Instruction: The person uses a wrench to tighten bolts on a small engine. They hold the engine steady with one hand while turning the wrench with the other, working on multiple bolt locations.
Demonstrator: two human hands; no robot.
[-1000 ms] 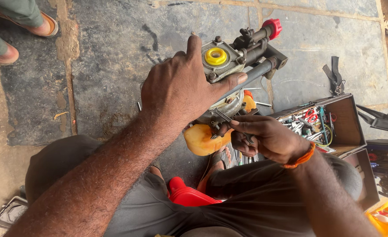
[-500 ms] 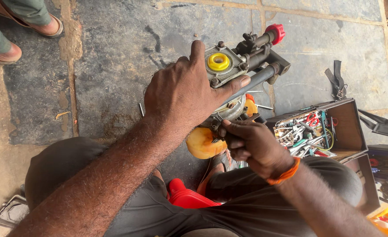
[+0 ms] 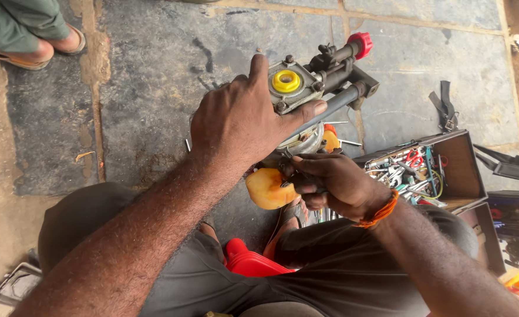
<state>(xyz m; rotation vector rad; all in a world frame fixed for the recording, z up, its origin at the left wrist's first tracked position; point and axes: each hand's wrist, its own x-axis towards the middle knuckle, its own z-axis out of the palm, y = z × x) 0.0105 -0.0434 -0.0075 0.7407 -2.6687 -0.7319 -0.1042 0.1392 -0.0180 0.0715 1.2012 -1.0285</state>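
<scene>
both forearms bare to above the elbow, no sleeves in view. left hand (image 3: 239, 120): no ring, no watch, no glove. right hand (image 3: 330, 182): bare too, short nails. one orange thread band (image 3: 378, 212) around the right wrist, thin, several strands, snug. dark grey shorts (image 3: 306, 282), plain fabric, creased across both thighs, no visible pocket or seam marking. knees and lower legs bare below the hem. footwear mostly hidden under the legs, cannot tell its kind. hair visible along both forearms.
</scene>
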